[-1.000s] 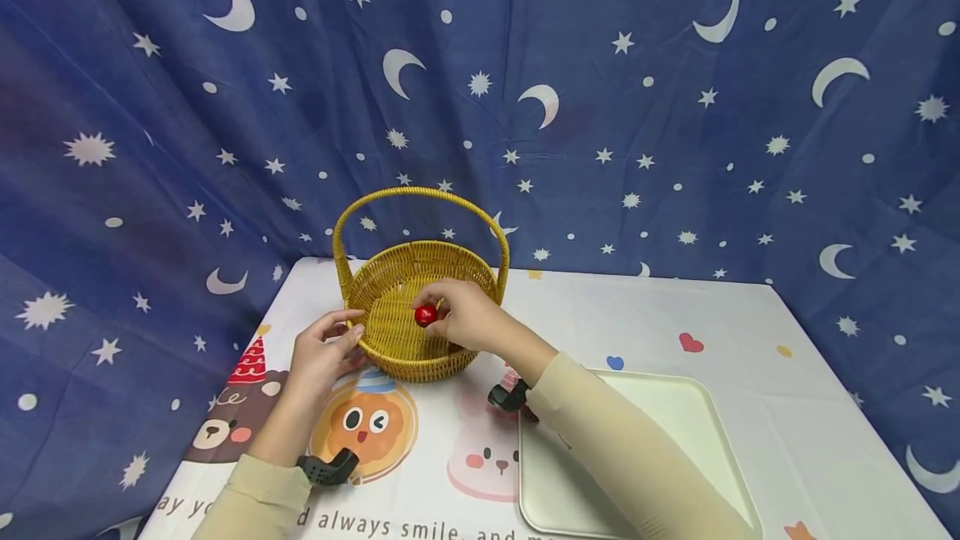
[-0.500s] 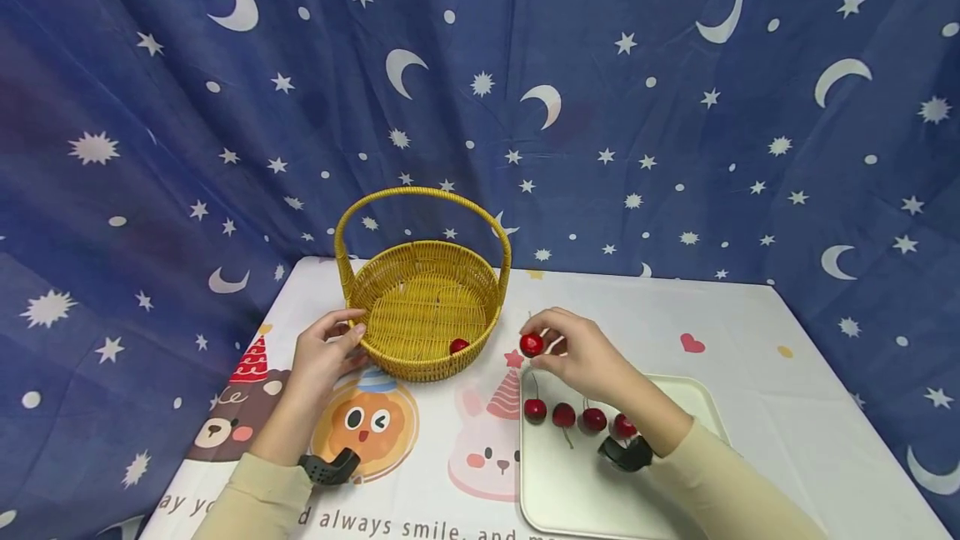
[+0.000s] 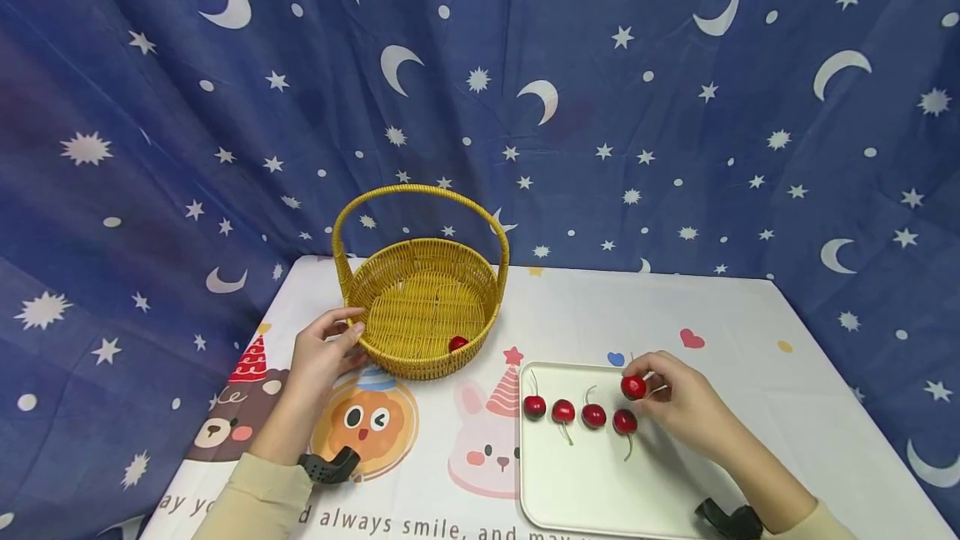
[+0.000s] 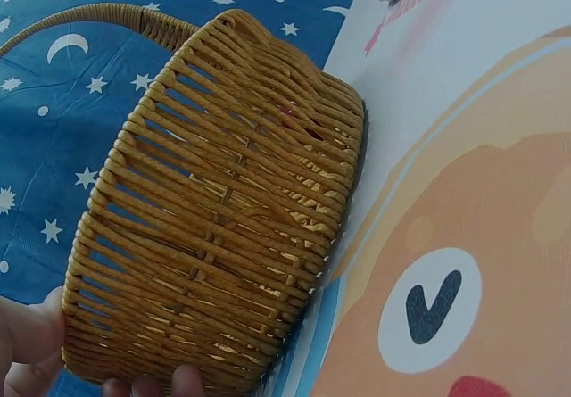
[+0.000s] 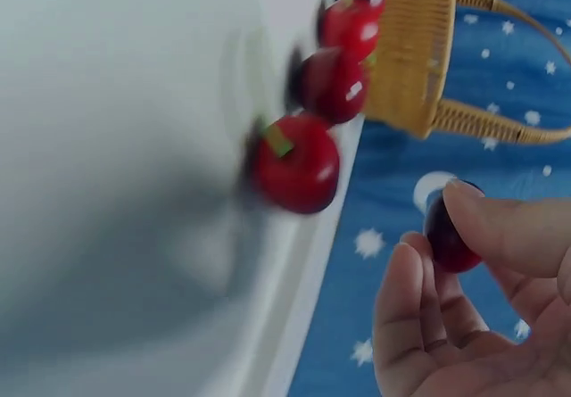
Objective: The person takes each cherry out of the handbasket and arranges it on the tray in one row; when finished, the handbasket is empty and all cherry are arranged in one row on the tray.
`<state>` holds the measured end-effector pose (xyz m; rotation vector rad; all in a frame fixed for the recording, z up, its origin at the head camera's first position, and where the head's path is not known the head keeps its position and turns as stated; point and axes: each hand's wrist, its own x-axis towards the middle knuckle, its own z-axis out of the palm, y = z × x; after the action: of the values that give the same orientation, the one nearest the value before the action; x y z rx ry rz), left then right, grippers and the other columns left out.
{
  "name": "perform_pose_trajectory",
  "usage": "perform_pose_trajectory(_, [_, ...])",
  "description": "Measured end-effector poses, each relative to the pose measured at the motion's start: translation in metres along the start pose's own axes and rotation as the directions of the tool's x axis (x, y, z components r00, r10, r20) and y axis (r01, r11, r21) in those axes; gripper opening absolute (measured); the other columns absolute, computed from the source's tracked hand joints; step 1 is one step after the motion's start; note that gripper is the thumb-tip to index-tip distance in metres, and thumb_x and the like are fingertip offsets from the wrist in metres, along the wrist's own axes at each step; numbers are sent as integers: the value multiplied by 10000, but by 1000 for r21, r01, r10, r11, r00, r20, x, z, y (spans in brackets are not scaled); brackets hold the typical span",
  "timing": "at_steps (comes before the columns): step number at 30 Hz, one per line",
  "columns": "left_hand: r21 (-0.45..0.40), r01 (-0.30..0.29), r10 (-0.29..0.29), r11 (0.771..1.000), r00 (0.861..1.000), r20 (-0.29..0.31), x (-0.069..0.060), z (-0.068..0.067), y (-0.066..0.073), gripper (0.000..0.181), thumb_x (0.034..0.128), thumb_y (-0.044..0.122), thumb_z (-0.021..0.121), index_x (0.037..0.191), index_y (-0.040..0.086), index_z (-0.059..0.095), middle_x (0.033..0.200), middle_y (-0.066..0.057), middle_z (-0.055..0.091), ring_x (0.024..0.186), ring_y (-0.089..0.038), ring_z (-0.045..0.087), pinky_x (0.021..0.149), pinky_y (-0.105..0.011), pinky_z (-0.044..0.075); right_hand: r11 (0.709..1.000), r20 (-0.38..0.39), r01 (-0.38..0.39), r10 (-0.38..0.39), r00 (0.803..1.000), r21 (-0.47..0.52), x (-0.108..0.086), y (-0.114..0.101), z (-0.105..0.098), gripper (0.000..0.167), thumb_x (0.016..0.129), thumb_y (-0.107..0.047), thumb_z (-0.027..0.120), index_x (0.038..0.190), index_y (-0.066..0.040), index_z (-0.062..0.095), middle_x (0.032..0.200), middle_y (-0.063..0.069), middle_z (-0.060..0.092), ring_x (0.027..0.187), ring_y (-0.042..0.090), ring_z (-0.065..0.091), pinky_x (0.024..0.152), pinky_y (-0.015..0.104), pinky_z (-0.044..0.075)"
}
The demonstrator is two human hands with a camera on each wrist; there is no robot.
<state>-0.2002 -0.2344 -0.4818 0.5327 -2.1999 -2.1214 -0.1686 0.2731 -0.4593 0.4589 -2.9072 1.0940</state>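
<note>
My right hand (image 3: 678, 398) pinches a red cherry (image 3: 633, 387) between thumb and fingers, raised over the far right part of the white tray (image 3: 585, 482). Below it, several cherries with stems lie in a row along the tray's far side; the nearest cherry (image 3: 625, 422) is just under the held one. My left hand (image 3: 322, 357) holds the left rim of a yellow wicker basket (image 3: 427, 367). One cherry (image 3: 458, 343) rests inside the basket at its front right. In the left wrist view, the basket's woven side (image 4: 214, 210) fills the middle, with fingertips (image 4: 187, 381) against it.
The basket's tall arched handle (image 3: 420, 189) stands upright. A white printed tablecloth (image 3: 465, 423) covers the table. Behind the table hangs a blue curtain (image 3: 600, 107) with moons and stars. A black wrist strap piece (image 3: 727, 517) sits on my right wrist.
My right hand has carried the cherry out of the basket, rightward to the tray's far right, uncovering the tray's row of cherries and the cherry in the basket. The left hand has stayed put.
</note>
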Motion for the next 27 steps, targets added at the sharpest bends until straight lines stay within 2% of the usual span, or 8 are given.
perform_pose_trajectory(3, [5, 0, 0, 1000, 1000, 0, 0, 0, 0, 375, 1090, 176, 653, 1462, 129, 644, 1186, -49, 492, 924, -108, 685, 801, -304, 662, 998, 30, -53, 54, 998, -25, -9, 11, -3, 444, 796, 86, 872, 1096, -201, 714, 1040, -24, 675, 930, 129, 658, 813, 275, 625])
perform_pose_trajectory(7, [-5, -7, 7, 1000, 1000, 11, -1, 0, 1, 400, 1085, 165, 658, 1478, 98, 623, 1171, -48, 490, 920, -117, 703, 798, -301, 663, 988, 85, -139, 144, 986, -63, -16, 22, -4, 420, 793, 62, 886, 1085, -190, 721, 1038, -7, 679, 944, 176, 643, 731, 245, 589])
perform_pose_trajectory(12, [-18, -4, 5, 1000, 1000, 19, -1, 0, 0, 411, 1082, 164, 664, 1484, 96, 615, 1166, -38, 487, 906, -101, 703, 801, -292, 661, 974, 120, -197, 210, 970, -114, -20, 31, -2, 411, 776, 24, 913, 1073, -198, 735, 1006, -10, 673, 926, 186, 611, 695, 233, 531])
perform_pose_trajectory(20, [-21, 0, 1, 1000, 1000, 12, 1, -1, -3, 396, 1078, 163, 670, 1469, 107, 633, 1160, -36, 477, 870, -85, 700, 789, -297, 664, 972, 172, -211, 226, 959, -105, -20, 39, 1, 411, 770, 18, 917, 1062, -204, 733, 963, -17, 655, 918, 188, 586, 728, 234, 520])
perform_pose_trajectory(27, [-17, 10, -9, 1000, 1000, 10, 0, -1, 0, 394, 1083, 162, 661, 1472, 108, 629, 1174, -42, 477, 882, -107, 695, 798, -306, 660, 967, 192, -218, 240, 952, -129, -17, 37, 3, 423, 763, 13, 930, 1060, -213, 732, 970, -23, 667, 922, 188, 593, 755, 249, 548])
